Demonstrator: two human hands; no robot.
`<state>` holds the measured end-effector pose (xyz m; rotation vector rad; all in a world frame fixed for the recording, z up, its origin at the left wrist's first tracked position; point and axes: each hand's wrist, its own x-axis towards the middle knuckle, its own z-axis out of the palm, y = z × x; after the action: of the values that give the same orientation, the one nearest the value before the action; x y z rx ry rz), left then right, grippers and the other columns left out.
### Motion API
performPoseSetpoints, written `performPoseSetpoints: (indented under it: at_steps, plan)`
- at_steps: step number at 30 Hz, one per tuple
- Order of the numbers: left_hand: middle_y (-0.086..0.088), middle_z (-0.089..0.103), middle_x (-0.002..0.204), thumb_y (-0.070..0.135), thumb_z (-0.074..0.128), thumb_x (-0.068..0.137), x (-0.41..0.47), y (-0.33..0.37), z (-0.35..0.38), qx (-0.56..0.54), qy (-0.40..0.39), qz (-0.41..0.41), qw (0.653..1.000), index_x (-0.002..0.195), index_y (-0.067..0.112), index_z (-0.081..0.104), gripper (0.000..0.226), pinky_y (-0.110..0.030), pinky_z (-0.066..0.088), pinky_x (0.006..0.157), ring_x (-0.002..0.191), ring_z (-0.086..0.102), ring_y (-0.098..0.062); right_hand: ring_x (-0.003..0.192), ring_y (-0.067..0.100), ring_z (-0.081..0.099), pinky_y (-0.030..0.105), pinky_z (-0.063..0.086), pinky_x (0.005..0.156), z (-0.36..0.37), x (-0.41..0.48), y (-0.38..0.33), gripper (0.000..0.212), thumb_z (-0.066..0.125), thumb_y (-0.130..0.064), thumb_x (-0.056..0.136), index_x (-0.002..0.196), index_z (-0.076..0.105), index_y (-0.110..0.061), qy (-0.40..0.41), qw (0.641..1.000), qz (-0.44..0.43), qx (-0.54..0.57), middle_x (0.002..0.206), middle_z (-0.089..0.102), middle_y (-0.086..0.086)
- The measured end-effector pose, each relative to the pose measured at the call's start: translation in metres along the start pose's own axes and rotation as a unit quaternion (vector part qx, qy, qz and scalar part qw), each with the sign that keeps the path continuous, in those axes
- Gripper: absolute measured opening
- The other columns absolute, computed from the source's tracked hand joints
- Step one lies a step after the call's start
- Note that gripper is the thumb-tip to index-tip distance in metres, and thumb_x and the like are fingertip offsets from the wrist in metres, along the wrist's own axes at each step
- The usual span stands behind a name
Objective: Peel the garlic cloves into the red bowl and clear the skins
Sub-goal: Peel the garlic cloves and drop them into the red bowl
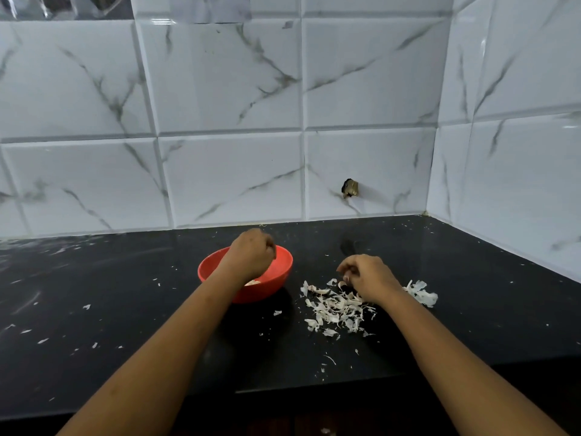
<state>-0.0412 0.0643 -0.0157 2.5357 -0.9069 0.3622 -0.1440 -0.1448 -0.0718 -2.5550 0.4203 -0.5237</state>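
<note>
Red bowl [268,292] upright, pale cloves [253,282] inside; white skins [336,309] heaped loose just R

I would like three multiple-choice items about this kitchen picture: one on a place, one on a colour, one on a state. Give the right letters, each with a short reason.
1. Where does the pile of skins lie?
A. inside the red bowl
B. on the counter, to the right of the bowl
C. on a plate

2. What colour is the counter?
A. white
B. green
C. black

3. How does the red bowl stand?
A. upright and open
B. upside down
C. under a lid

Answers: 1 B, the skins lie on the counter beside the bowl; 2 C, its surface is black under the pale scraps; 3 A, its rim faces up and pale pieces show inside.
</note>
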Motion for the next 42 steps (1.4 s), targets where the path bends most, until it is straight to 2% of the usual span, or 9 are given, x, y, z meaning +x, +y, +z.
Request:
performPoseSetpoints:
  at_steps: [3,8,12,16,19,25,32,37,42]
  plan:
    - [-0.009,0.056,0.097,0.005,0.044,0.09,-0.004,0.032,0.002,-0.084,0.081,0.053,0.992,0.09,0.01,0.07,0.026,-0.028,0.035,0.084,0.1,0.053,-0.025,0.076,0.003,0.06,0.024,0.053,0.076,-0.005,0.001,0.002,0.019,0.06,-0.002,0.09,0.093,0.071,-0.018,0.063,0.989,-0.004,0.131,0.084,0.066,-0.007]
    - [-0.012,0.065,0.102,0.006,0.042,0.087,-0.014,0.08,0.037,-0.133,0.01,0.121,0.984,0.091,0.011,0.071,0.029,-0.03,0.042,0.087,0.099,0.057,-0.025,0.073,0.017,0.065,0.033,0.056,0.071,-0.006,-0.007,0.004,0.022,0.063,0.001,0.088,0.083,0.069,-0.019,0.061,0.943,0.025,0.325,0.077,0.067,0.003]
    - [-0.011,0.069,0.1,0.006,0.043,0.09,-0.02,0.081,0.069,-0.174,-0.023,0.095,0.98,0.097,0.009,0.068,0.026,-0.028,0.042,0.08,0.093,0.061,-0.025,0.067,0.012,0.064,0.019,0.054,0.057,-0.008,-0.017,0.002,0.018,0.059,0.004,0.091,0.098,0.068,-0.01,0.064,0.893,0.064,0.44,0.08,0.066,0.006]
    - [-0.001,0.067,0.08,0.015,0.061,0.09,-0.024,0.076,0.083,-0.234,0.016,0.06,0.97,0.087,0.011,0.067,0.007,-0.032,0.052,0.074,0.068,0.059,-0.015,0.073,0.014,0.068,0.02,0.058,0.067,-0.011,-0.023,0.003,0.017,0.06,0.005,0.089,0.101,0.068,-0.003,0.051,0.835,0.085,0.542,0.086,0.069,0.01]
    - [0.0,0.069,0.077,0.015,0.063,0.088,-0.026,0.077,0.084,-0.272,0.032,0.05,0.961,0.085,0.012,0.069,0.007,-0.033,0.053,0.072,0.068,0.062,-0.015,0.066,0.01,0.068,0.019,0.056,0.06,-0.011,-0.024,0.0,0.011,0.061,0.001,0.09,0.089,0.069,-0.005,0.035,0.833,0.086,0.545,0.075,0.068,0.006]
    - [0.002,0.072,0.077,0.022,0.065,0.088,-0.031,0.077,0.09,-0.313,0.024,0.031,0.949,0.085,0.015,0.07,0.01,-0.037,0.056,0.071,0.059,0.061,-0.007,0.061,0.013,0.06,0.018,0.051,0.054,-0.01,-0.023,-0.001,0.009,0.066,-0.003,0.087,0.085,0.071,-0.01,0.058,0.874,0.042,0.48,0.071,0.067,0.006]
    - [0.0,0.067,0.069,0.021,0.056,0.089,-0.032,0.076,0.091,-0.2,0.071,0.048,0.976,0.082,0.018,0.069,0.016,-0.038,0.051,0.065,0.065,0.061,-0.018,0.069,0.013,0.066,0.021,0.055,0.065,-0.007,-0.027,-0.004,0.008,0.067,-0.002,0.086,0.084,0.071,-0.009,0.056,0.891,0.011,0.45,0.073,0.069,0.004]
    - [-0.003,0.068,0.081,0.025,0.046,0.095,-0.034,0.074,0.083,-0.056,0.122,0.088,0.987,0.096,0.019,0.066,0.021,-0.033,0.045,0.062,0.076,0.063,-0.025,0.076,0.015,0.069,0.022,0.059,0.072,-0.008,-0.029,-0.007,0.026,0.058,-0.023,0.094,0.088,0.072,-0.002,0.003,0.848,0.071,0.525,0.079,0.072,0.009]
    - [-0.002,0.065,0.098,0.026,0.037,0.099,-0.035,0.075,0.08,0.05,0.11,0.135,0.984,0.108,0.019,0.057,0.024,-0.031,0.037,0.062,0.087,0.063,-0.027,0.074,0.018,0.067,0.024,0.058,0.075,-0.008,-0.033,-0.008,0.009,0.063,0.005,0.086,0.084,0.066,-0.003,-0.02,0.853,0.084,0.514,0.081,0.069,0.012]
